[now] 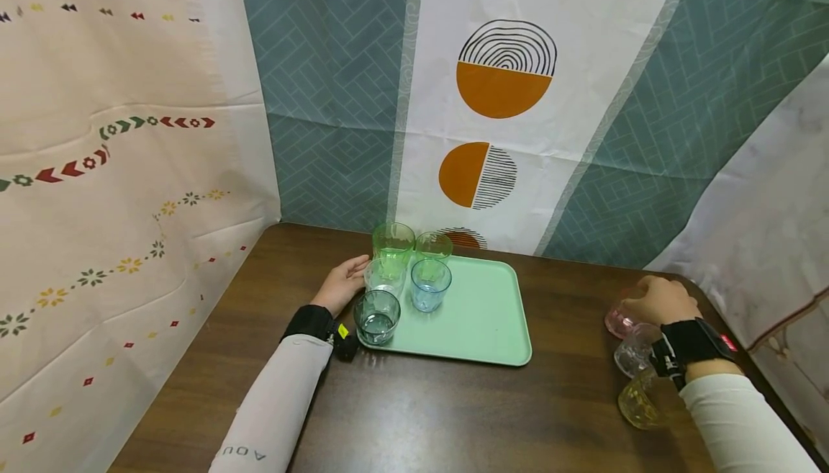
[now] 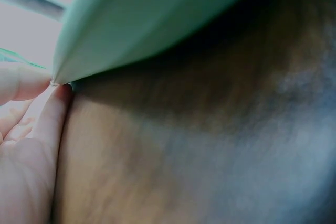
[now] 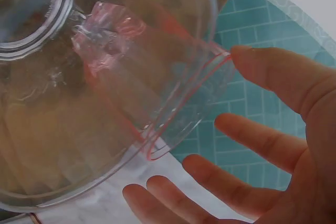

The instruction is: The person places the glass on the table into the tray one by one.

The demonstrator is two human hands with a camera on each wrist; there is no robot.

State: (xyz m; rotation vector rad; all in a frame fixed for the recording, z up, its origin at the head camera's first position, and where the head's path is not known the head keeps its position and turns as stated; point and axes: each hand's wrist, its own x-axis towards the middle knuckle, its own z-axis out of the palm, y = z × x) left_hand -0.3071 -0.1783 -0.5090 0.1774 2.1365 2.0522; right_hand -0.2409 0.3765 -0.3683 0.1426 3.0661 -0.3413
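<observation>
My left hand (image 1: 342,286) is at the left edge of a mint-green tray (image 1: 479,314); in the left wrist view its thumb and a finger pinch the tray's rim (image 2: 65,74). At the tray's left end stand a dark grey glass (image 1: 377,318), a clear glass (image 1: 385,278), a blue glass (image 1: 430,286) and two green glasses (image 1: 393,244). Over at the right, my right hand (image 1: 663,302) is at a pink glass (image 1: 619,322). Its thumb tip meets the pink rim (image 3: 220,56) in the right wrist view, while the other fingers are spread apart from the glass.
A clear glass (image 1: 636,350) and a yellow glass (image 1: 640,402) stand nearer than the pink one, beside the right wrist. Brown wooden table (image 1: 414,415) lies between these and the tray. Patterned cloths (image 1: 337,98) hang behind and on both sides.
</observation>
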